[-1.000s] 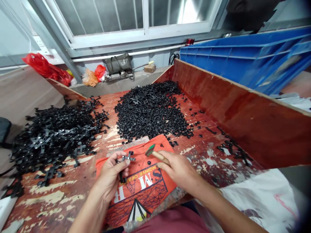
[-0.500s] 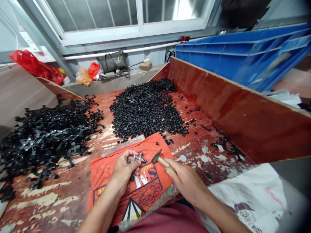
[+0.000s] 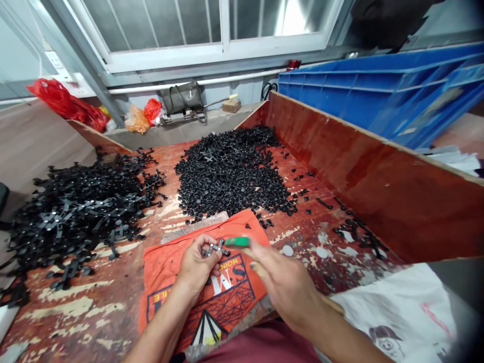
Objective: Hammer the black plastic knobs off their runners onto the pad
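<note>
My left hand is closed on a small metal and black linked part, held over an orange printed cloth. Fingers of my right hand wrap round the wooden handle of a hammer-like tool with a green head. That head is beside the right end of the linked part; whether they touch is unclear. Motion blurs the tool and my right hand. Beyond the cloth lies a heap of small black pieces, and to the left a pile of black linked parts.
A wooden side board runs along the right, with a blue crate behind it. Loose black pieces lie near the board. A white sack is at the lower right. Bags and a small block stand at the back.
The tool in my right hand has turned, its head now level and showing green. My left hand still holds the linked part. The whole view has shifted slightly.
</note>
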Demonstrator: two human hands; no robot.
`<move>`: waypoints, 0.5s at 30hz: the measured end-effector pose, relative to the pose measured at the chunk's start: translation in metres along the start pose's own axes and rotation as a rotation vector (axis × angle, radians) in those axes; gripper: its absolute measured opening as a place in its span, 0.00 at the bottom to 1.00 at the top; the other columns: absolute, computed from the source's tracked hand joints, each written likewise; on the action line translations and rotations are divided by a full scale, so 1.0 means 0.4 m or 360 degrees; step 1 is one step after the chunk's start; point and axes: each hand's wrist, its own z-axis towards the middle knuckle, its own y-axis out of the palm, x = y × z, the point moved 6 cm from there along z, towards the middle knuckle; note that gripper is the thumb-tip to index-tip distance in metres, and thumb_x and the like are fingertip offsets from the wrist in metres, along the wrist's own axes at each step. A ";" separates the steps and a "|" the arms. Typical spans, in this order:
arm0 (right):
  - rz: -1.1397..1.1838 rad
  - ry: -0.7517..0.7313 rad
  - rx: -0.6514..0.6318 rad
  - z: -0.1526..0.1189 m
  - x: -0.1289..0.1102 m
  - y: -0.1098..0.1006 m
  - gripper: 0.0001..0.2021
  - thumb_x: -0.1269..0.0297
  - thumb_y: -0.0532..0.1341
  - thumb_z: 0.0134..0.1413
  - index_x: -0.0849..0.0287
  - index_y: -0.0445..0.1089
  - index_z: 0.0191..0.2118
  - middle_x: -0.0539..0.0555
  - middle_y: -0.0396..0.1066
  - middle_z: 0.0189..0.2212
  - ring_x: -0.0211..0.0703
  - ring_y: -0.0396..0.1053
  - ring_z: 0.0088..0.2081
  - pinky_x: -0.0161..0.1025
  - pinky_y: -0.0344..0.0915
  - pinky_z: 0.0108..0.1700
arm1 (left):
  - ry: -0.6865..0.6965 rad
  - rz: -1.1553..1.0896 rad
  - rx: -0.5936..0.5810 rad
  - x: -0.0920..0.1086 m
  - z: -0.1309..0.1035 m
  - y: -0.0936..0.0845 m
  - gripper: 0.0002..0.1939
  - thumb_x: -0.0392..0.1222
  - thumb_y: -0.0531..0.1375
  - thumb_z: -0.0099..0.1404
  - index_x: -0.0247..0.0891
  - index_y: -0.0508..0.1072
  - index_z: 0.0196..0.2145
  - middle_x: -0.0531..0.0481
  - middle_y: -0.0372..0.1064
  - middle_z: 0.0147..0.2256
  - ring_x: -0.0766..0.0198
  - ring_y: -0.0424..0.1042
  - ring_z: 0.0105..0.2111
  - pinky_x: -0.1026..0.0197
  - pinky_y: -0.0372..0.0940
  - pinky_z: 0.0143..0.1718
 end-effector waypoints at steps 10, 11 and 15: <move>0.0102 0.0107 -0.0217 0.016 0.020 0.034 0.23 0.67 0.52 0.69 0.47 0.57 0.66 0.50 0.76 0.51 0.46 0.77 0.46 0.42 0.73 0.47 | 0.0016 0.0023 -0.0048 0.001 0.005 0.003 0.18 0.46 0.67 0.52 0.39 0.64 0.36 0.63 0.62 0.19 0.73 0.62 0.14 0.70 0.62 0.16; 0.0098 0.0128 -0.0272 0.015 0.021 0.042 0.24 0.67 0.53 0.68 0.46 0.56 0.66 0.49 0.76 0.51 0.46 0.77 0.46 0.42 0.74 0.46 | 0.0022 0.0031 -0.0055 0.001 0.005 0.003 0.18 0.46 0.67 0.52 0.39 0.64 0.36 0.63 0.62 0.19 0.73 0.62 0.14 0.70 0.62 0.16; 0.0155 0.0167 -0.0240 0.015 0.023 0.050 0.24 0.67 0.52 0.68 0.48 0.55 0.67 0.49 0.75 0.52 0.45 0.75 0.50 0.41 0.71 0.50 | 0.0046 0.0068 -0.0066 -0.001 0.007 -0.001 0.18 0.46 0.66 0.54 0.39 0.65 0.37 0.62 0.63 0.21 0.72 0.63 0.16 0.70 0.63 0.18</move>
